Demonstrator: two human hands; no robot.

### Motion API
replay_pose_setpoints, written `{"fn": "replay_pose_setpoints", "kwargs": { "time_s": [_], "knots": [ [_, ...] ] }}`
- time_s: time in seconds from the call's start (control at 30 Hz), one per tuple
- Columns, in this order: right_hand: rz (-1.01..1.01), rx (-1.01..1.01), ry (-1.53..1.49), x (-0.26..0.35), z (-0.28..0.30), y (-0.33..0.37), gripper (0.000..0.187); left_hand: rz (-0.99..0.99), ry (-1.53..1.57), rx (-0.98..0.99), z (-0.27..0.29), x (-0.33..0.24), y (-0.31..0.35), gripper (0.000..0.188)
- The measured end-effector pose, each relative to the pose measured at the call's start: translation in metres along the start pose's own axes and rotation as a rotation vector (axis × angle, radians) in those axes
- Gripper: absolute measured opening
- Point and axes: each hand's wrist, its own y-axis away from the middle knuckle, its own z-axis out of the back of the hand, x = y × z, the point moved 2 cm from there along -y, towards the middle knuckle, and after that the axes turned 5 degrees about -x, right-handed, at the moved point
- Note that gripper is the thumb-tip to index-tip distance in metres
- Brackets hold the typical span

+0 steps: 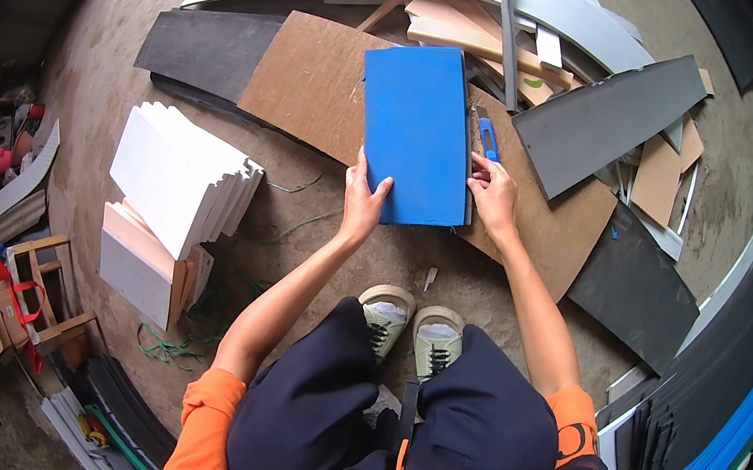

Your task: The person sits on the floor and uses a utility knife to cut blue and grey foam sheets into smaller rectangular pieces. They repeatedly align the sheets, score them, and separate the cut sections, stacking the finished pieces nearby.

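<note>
A blue rectangular sheet (416, 136) lies above a long brown board, with a dark edge showing along its right side. My left hand (364, 197) grips its lower left edge, thumb on top and the other fingers partly under it. At the sheet's lower right edge, my right hand (493, 196) is closed, its fingertips close against that side. A blue utility knife (488, 139) sticks up out of the right hand's fingers, blade end pointing away from me. The hand hides the knife's lower end. Beneath, the brown board (311, 84) rests on dark grey panels.
To the left stands a stack of white sheets (177, 173) on pinkish blocks (141, 252). Offcuts and a grey panel (606, 118) lie piled beyond the board. Green string (167, 347) trails on the floor. Upright black sheets (710, 374) line the right side.
</note>
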Motion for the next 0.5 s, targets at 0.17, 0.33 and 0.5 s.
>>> {"fn": "replay_pose_setpoints", "kwargs": {
  "time_s": [0.17, 0.33, 0.5],
  "knots": [
    [-0.026, -0.01, -0.019, -0.0031, -0.0006, -0.0021, 0.039, 0.017, 0.036, -0.019, -0.0031, 0.0019, 0.0041, 0.073],
    [-0.047, 0.004, 0.017, -0.0033, -0.0003, -0.0019, 0.038, 0.001, 0.054, 0.011, -0.0006, 0.0, 0.0035, 0.072],
    [-0.05, 0.01, 0.03, -0.0038, -0.0009, -0.0029, 0.037, 0.023, 0.066, -0.01, -0.0011, -0.0003, 0.007, 0.071]
  ]
}}
